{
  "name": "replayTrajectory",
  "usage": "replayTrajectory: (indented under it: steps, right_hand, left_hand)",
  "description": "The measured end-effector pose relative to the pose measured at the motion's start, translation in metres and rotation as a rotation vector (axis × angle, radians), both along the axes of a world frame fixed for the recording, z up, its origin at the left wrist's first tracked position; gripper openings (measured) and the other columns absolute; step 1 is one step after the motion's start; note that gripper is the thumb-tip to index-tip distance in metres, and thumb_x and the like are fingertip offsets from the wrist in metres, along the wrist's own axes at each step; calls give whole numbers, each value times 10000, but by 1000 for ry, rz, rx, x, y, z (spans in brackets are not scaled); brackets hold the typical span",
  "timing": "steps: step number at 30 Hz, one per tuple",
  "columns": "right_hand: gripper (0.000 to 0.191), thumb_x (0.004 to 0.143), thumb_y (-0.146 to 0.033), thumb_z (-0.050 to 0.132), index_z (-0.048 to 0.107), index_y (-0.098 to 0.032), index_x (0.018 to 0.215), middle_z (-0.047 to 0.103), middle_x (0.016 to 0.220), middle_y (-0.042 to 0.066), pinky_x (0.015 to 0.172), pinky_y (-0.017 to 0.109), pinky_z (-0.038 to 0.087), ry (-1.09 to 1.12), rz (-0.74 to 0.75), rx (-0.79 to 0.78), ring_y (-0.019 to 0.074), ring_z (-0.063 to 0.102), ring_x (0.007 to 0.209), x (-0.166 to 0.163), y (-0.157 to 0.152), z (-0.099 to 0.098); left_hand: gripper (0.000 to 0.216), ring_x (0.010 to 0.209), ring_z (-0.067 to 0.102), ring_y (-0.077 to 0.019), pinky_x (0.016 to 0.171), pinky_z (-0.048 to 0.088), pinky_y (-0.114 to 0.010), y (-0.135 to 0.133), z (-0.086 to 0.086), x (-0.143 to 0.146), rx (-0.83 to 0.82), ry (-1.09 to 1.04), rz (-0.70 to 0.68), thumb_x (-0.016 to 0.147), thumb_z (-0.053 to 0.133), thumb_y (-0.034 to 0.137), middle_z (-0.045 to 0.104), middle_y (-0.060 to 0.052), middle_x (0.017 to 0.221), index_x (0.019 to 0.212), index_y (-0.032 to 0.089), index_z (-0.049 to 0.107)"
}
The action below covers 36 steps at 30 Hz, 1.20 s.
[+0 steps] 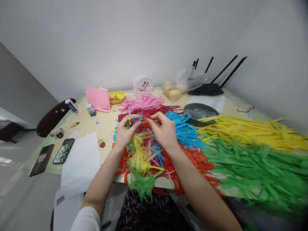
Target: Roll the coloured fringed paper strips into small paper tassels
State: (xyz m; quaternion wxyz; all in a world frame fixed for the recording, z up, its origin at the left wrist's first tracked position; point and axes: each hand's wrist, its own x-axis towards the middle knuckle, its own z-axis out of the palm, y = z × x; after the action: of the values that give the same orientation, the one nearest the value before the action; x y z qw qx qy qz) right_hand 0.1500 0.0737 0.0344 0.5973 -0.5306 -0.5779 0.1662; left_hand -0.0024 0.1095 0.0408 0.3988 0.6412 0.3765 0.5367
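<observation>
The dark round pan [199,113] sits toward the back of the table [106,123], and everything here is placed from it. To the pan's left and nearer the person, both hands meet over a bundle of mixed paper strips [143,158]. The bundle hangs from the fingers, with yellow, pink and blue strands in the middle and a green tuft at the bottom, over the table's near edge. The left hand [124,134] is closed in a pinch on the bundle's top end. The right hand [165,130], just beside it on the pan's side, has its fingers curled narrowly onto the same top end. Blue strips [186,131] lie just left of the pan. Yellow strips [252,130] spread out to its right, with green strips [252,166] in front of them. Pink strips [144,103] lie well left of the pan. Two phones [54,154] rest far to its left at the table's edge.
</observation>
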Motion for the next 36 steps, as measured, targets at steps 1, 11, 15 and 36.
replayTrajectory:
  steps: [1,11,15,36]
  right_hand:
    - [182,858,-358,609,545,-205,783,564,647,-24,574,255,383,85,69,-11,134,500,577,-3,0,1]
    - [145,928,-360,530,525,-215,925,505,648,-58,538,232,360,257,265,-118,108,469,558,-1,-7,-11]
    - [149,944,-342,504,551,-209,897,497,598,-60,486,226,328,167,197,-134,100,450,497,4,-16,-9]
    - [196,923,-326,498,607,-189,835,550,576,-31,468,233,327,-90,93,-196,100,443,461,4,-23,-6]
  left_hand:
    - [270,675,561,-110,648,474,-232,-1,-1,1,-62,-2,-66,735,762,344,686,-18,855,928,159,725]
    - [288,733,601,-119,743,472,-237,5,-11,6,-241,-139,-167,691,794,354,697,-9,833,875,150,710]
    - [350,690,596,-115,694,473,-233,9,-16,5,-378,-195,-206,636,830,387,688,-2,802,866,152,709]
    - [334,715,612,-135,739,482,-257,11,-31,4,-368,-124,-223,654,820,407,701,-10,785,861,159,738]
